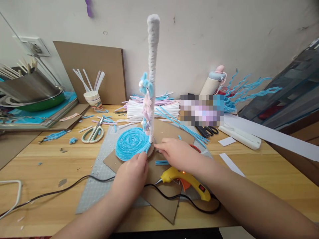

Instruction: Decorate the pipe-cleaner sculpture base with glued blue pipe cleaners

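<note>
A tall white fuzzy pole (152, 76) stands upright on a cardboard base (159, 172), with small blue and pink pipe-cleaner flowers (146, 96) up its side. A light blue pipe-cleaner spiral disc (129, 143) lies at its foot. My left hand (132, 174) presses the near right edge of the spiral with its fingertips. My right hand (175, 153) rests at the pole's foot, fingers pinching the end of the blue strand there. A short blue pipe-cleaner piece (161, 162) lies between the hands.
A yellow glue gun (184, 181) lies close under my right arm, its black cord (62, 189) trailing left. Scissors (93, 133) lie left of the spiral, black scissors (206, 131) to the right. A pile of white and blue pipe cleaners (154, 111), a paper cup (94, 99) and a bottle (214, 81) stand behind.
</note>
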A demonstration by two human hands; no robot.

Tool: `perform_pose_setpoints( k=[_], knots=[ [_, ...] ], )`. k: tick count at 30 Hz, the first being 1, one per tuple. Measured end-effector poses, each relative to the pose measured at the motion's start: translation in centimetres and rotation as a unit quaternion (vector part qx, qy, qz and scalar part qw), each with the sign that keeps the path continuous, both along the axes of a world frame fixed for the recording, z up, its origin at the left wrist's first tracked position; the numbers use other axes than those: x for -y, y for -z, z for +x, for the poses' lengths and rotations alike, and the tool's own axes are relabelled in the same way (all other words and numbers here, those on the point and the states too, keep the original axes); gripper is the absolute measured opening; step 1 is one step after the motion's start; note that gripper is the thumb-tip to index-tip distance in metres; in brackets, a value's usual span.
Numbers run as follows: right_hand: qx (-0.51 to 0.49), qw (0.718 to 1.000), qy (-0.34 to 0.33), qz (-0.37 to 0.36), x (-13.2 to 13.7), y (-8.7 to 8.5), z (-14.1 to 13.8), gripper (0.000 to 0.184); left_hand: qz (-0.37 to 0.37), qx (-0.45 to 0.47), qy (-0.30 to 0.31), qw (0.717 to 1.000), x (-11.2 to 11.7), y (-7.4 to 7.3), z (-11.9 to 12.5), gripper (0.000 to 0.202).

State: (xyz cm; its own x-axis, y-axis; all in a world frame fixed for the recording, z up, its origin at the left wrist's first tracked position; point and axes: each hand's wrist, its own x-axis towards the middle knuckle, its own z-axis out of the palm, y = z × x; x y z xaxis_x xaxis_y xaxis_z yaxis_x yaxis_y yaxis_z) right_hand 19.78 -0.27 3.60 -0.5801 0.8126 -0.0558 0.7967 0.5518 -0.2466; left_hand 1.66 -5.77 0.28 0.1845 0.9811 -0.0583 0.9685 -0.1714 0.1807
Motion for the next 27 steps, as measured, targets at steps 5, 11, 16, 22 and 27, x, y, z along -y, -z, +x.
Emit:
perform_pose_setpoints(
  k=[5, 11, 16, 22, 27],
  knots=[
    [0.000, 0.999, -0.039, 0.031, -0.1, 1.2, 0.1, 0.038, -0.004, -0.015, -0.006, 1.000, -0.2, 0.1, 0.5, 0.015],
    [0.018, 0.999, -0.028, 0.014, -0.3, 1.6, 0.0, 0.041, -0.002, -0.008, -0.005, 1.000, -0.5, 0.1, 0.6, 0.013],
    [0.017, 1.000, -0.023, 0.003, -0.4, 1.2, 0.0, 0.042, -0.007, 0.005, -0.011, 1.000, -0.7, 0.2, 0.5, 0.012],
    [0.016, 1.000, -0.022, -0.004, -0.5, 1.4, -0.2, 0.043, -0.008, 0.025, -0.016, 1.000, -0.8, 0.3, 0.4, 0.012],
    [0.014, 1.000, -0.024, -0.001, -0.5, 1.5, -0.3, 0.042, 0.005, 0.038, -0.019, 0.999, -0.9, 0.7, 0.1, 0.012]
  ],
)
